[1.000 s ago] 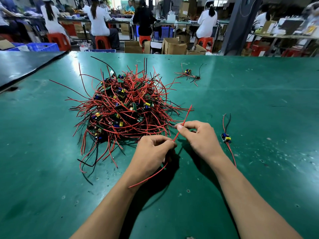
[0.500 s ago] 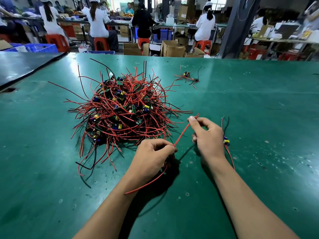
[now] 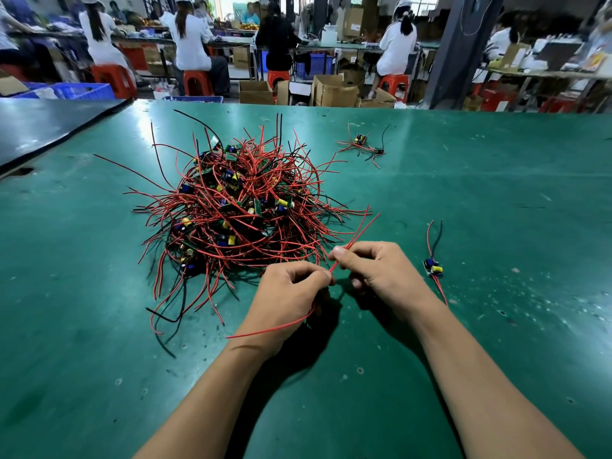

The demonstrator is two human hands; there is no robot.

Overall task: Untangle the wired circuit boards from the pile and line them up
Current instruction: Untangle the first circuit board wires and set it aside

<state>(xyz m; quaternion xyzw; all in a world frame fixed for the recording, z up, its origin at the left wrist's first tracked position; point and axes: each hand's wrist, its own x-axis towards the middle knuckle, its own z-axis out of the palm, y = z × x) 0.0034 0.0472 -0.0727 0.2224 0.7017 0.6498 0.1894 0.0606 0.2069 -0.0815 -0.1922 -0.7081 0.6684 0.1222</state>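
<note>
1. I see both hands low in the middle of the head view, just at the near right edge of the pile [image 3: 238, 213] of red and black leads and small circuit boards.
2. The left hand [image 3: 288, 293] is curled, thumb and forefinger pinching the red wires [image 3: 357, 234] where they pass under its knuckles. One red lead trails out beneath this hand towards the wrist and lies on the green table [image 3: 496, 200].
3. The right hand [image 3: 381, 273] sits just beside the left, almost touching it. Its thumb and forefinger pinch the same red wires a little higher up, and its other fingers are bent under.
4. From the right pinch the wires run up and to the right, with their free ends above the table, near the outermost strands of the pile.
5. I cannot tell whether a board hangs on these wires; the left hand hides that part.
6. A single board [image 3: 433, 268] with its red and black leads lies apart on the table, to the right of the right hand and not touching it.
7. A small cluster [image 3: 362, 144] of wired boards lies well beyond the hands, behind and to the right of the pile.
8. Past the far edge of the table, people sit on red stools [image 3: 195, 81] at other benches.
</note>
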